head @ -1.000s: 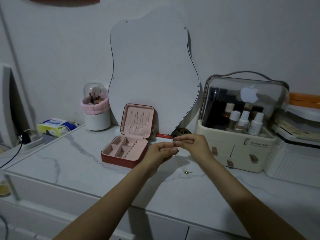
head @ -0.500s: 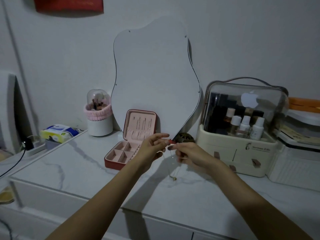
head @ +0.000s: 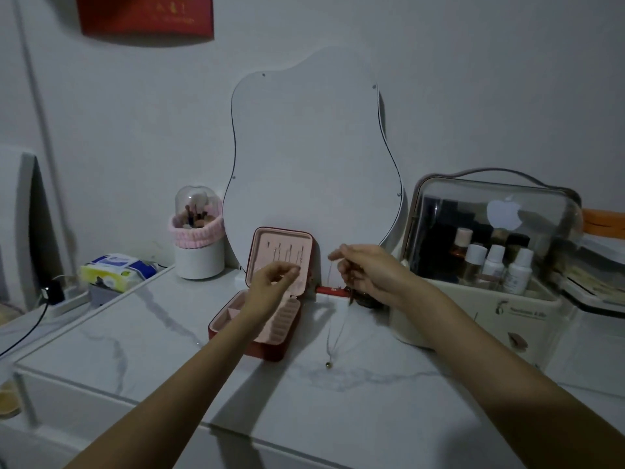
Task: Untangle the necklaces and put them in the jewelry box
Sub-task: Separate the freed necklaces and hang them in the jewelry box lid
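Front-left trays of the jewelry box [head: 270, 328] are hidden by the left hand [head: 270, 286]. Chain [head: 333, 328] too thin to be traced. Red poster [head: 145, 13] is cut off at the top edge.

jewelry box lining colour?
Pale pink inside, lid and tray alike; the jewelry box shell is dark red. Only the head view shows it.

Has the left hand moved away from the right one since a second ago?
Yes. The left hand has swung leftward, now in front of the jewelry box lid, while the right hand holds the necklace.
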